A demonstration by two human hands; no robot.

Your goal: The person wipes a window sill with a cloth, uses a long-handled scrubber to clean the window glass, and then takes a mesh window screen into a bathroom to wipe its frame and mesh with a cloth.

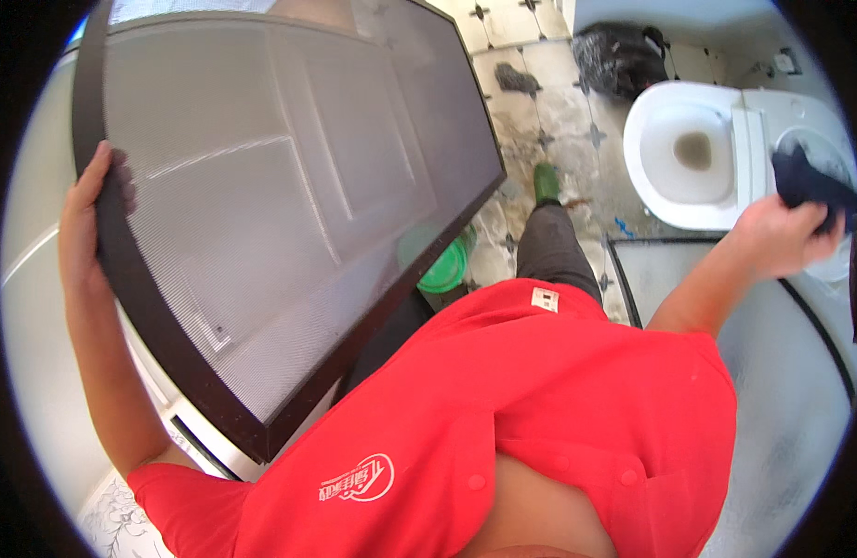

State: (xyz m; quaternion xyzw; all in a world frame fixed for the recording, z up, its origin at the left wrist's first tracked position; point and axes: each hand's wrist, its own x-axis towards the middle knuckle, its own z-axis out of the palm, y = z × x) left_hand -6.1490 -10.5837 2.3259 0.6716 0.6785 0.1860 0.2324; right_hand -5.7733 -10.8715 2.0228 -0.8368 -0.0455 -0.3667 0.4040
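My left hand (97, 202) grips the dark edge of a large framed mesh screen panel (212, 160), its thumb on the near side and its fingers seen through the mesh. The panel stands tilted along my left side. At the right, my right hand (784, 234), slightly blurred, holds a bunched dark cloth (815, 183) over the tank end of a white toilet (641, 150). The toilet seat ring is exposed, with brownish water in the bowl.
A black plastic bag (617, 59) lies beside the toilet. A small dark rag-like thing (516, 78) is on the stained tiled floor (564, 111). A green bucket (444, 268) stands partly behind the panel. Black-edged glass (770, 335) lies to my right; my green-shod foot (545, 183) is ahead.
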